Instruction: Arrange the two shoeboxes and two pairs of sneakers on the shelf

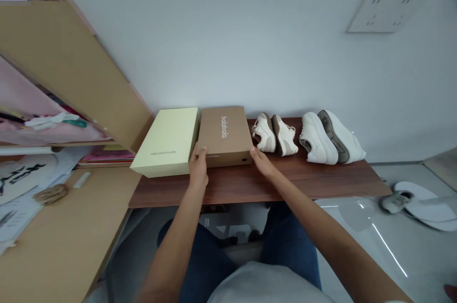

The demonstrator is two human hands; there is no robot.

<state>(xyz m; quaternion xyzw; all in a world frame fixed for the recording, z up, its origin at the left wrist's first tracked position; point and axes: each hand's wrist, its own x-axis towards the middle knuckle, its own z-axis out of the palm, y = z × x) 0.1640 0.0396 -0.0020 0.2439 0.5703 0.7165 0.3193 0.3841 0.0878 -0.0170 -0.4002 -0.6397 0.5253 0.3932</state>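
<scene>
A brown shoe box (224, 135) with white lettering lies on a dark wooden bench (257, 181) against the wall. My left hand (198, 167) grips its near left corner, thumb on the lid. My right hand (262, 161) presses against its near right corner, fingers curled along the side. A pale yellow shoe box (167, 141) lies right beside it on the left. To the right of the brown box stand a beige and white pair of sneakers (274, 135) and a white pair (332, 138), tipped on their sides.
A light wooden desk (60, 236) with papers and a shelf unit (64, 79) fills the left. A white fan base (421, 203) sits on the glossy floor at right. A wall socket (387, 10) is high on the wall. My knees in blue jeans are below the bench.
</scene>
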